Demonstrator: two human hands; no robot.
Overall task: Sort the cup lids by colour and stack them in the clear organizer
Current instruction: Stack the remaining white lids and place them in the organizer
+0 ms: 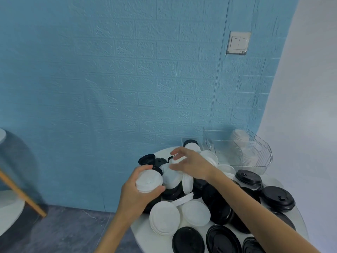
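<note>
A heap of white lids (pixel 196 212) and black lids (pixel 278 198) covers a small round white table (pixel 138 232). My left hand (pixel 135 196) grips a short stack of white lids (pixel 148 181) at the heap's left edge. My right hand (pixel 191 164) reaches over the middle of the heap, blurred, its fingers curled round a white lid (pixel 177 158). The clear organizer (pixel 255 156) stands at the back right of the table with stacked white lids (pixel 238 137) inside it.
A blue brick-pattern wall (pixel 127 79) rises right behind the table, with a light switch (pixel 238 42) on it. A wooden leg (pixel 21 194) of another piece of furniture slants at the far left. Grey floor (pixel 63 232) lies to the left of the table.
</note>
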